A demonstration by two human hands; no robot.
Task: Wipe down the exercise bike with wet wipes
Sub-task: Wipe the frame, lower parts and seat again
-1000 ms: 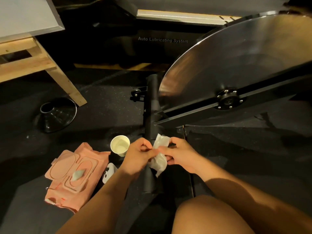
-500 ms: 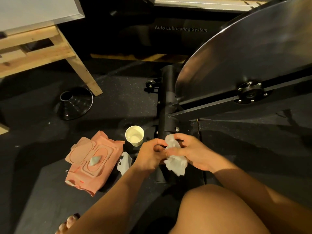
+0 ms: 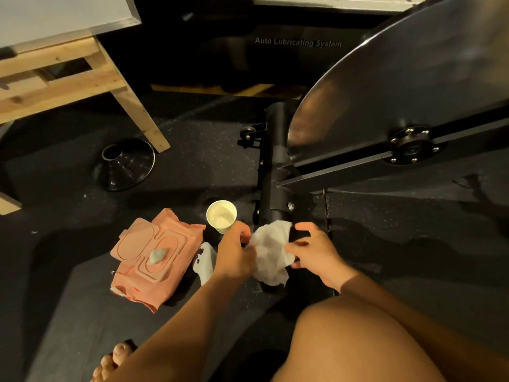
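Note:
A white wet wipe (image 3: pixel 271 250) is spread between my two hands, low over the near end of the exercise bike's black floor bar (image 3: pixel 274 172). My left hand (image 3: pixel 234 253) pinches the wipe's left edge. On the other side, my right hand (image 3: pixel 314 250) pinches the right edge with thumb and fingers. The bike's large silver flywheel (image 3: pixel 399 75) fills the upper right, with its black hub (image 3: pixel 411 147) on the frame arm. A pink wipes pack (image 3: pixel 154 257) lies on the floor to the left, lid open, a wipe poking out.
A paper cup (image 3: pixel 221 216) stands beside the bar, close to my left hand. A white controller (image 3: pixel 203 261) lies between pack and hands. A black cone-shaped object (image 3: pixel 124 164) and a wooden table leg (image 3: pixel 137 111) are at left. My knee (image 3: pixel 358 340) and toes (image 3: pixel 115 357) are below.
The wipe was bunched between my hands; now my hands have drawn apart and it is spread wider. The view has shifted so the bike sits further right.

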